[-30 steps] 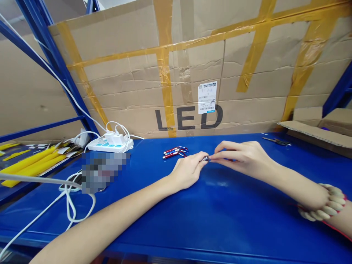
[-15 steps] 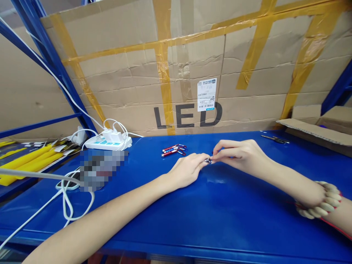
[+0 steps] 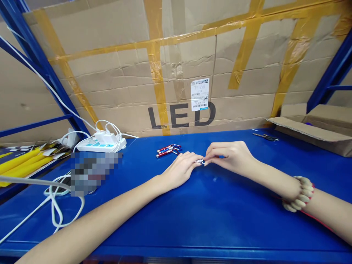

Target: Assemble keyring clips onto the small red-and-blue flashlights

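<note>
Over the blue tabletop, my left hand [image 3: 177,171] has its fingers closed around a small keychain flashlight [image 3: 199,161]. Only a short silver end shows past the fingertips; the rest of its body is hidden. My right hand [image 3: 231,156] pinches that silver end between thumb and fingers, from the right. Just beyond my left hand lie two red keychain flashlights [image 3: 164,154] with a blue one [image 3: 166,149] between them, side by side. Their carabiner clips point right. A beaded bracelet [image 3: 300,194] circles my right wrist.
A white power strip [image 3: 101,146] with chargers and loose cables [image 3: 56,209] occupies the left, beside a blurred-out object [image 3: 93,172]. Keys [image 3: 265,137] lie at the back right near an open cardboard box [image 3: 310,135]. A large carton [image 3: 123,80] stands behind the blue table [image 3: 209,223].
The whole view has shifted, so everything sits slightly further left. Both hands stay together at the flashlight, and slightly more of its silver end shows between them.
</note>
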`<state>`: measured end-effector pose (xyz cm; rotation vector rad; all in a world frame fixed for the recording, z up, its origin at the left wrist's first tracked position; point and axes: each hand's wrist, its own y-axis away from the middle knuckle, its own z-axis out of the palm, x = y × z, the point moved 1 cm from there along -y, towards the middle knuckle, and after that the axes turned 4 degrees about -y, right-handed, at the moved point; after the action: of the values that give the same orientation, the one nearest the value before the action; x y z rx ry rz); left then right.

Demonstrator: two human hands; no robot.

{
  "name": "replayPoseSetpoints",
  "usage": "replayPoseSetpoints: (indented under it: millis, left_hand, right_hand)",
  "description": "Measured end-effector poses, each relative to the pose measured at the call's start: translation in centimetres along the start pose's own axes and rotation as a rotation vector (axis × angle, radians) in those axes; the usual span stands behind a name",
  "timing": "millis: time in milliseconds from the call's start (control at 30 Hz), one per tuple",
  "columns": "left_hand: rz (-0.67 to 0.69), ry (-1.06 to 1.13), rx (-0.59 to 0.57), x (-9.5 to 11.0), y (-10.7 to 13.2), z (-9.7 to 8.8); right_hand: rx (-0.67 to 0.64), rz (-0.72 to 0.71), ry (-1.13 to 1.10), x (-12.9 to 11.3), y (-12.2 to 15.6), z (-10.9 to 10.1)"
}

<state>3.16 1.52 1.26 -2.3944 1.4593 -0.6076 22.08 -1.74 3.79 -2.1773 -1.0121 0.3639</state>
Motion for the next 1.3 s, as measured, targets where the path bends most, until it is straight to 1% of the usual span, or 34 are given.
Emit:
replayPoseSetpoints:
  millis: [100, 167, 300, 433, 567, 633, 767, 967, 1100, 1300]
  left_hand:
    - [0.015, -0.007, 0.019, -0.1, 0.0, 0.0]
    - [0.02, -0.013, 0.032, -0.1, 0.0, 0.0]
    - [0.018, -0.039, 0.032, 0.0, 0.0, -0.2]
    - [0.037, -0.058, 0.041, -0.1, 0.1, -0.2]
    - [0.051, -0.081, 0.096, -0.1, 0.1, -0.2]
    - [0.053, -0.075, 0.113, -0.1, 0.1, -0.2]
    - [0.039, -0.035, 0.131, 0.1, 0.1, -0.3]
    - [0.029, -0.009, 0.183, 0.2, 0.2, -0.4]
    - [-0.034, 0.026, 0.189, 0.4, 0.2, -0.4]
    - [-0.1, 0.11, 0.177, 0.4, 0.1, -0.4]
  right_hand:
    - [-0.01, 0.027, -0.021, 0.0, 0.1, 0.2]
    - [-0.031, 0.092, -0.04, 0.0, 0.1, 0.4]
    - [-0.086, 0.288, -0.101, -0.1, 0.0, 0.5]
    - [-0.13, 0.487, -0.214, -0.4, -0.2, 0.5]
    - [-0.165, 0.701, -0.374, -0.6, -0.5, 0.7]
    - [-0.181, 0.773, -0.444, -0.6, -0.5, 0.9]
    - [-0.176, 0.812, -0.56, -0.6, -0.5, 1.2]
    - [-0.172, 0.833, -0.616, -0.6, -0.6, 1.1]
    - [-0.184, 0.809, -0.626, -0.5, -0.8, 0.9]
    - [-0.176, 0.763, -0.566, -0.3, -1.0, 0.5]
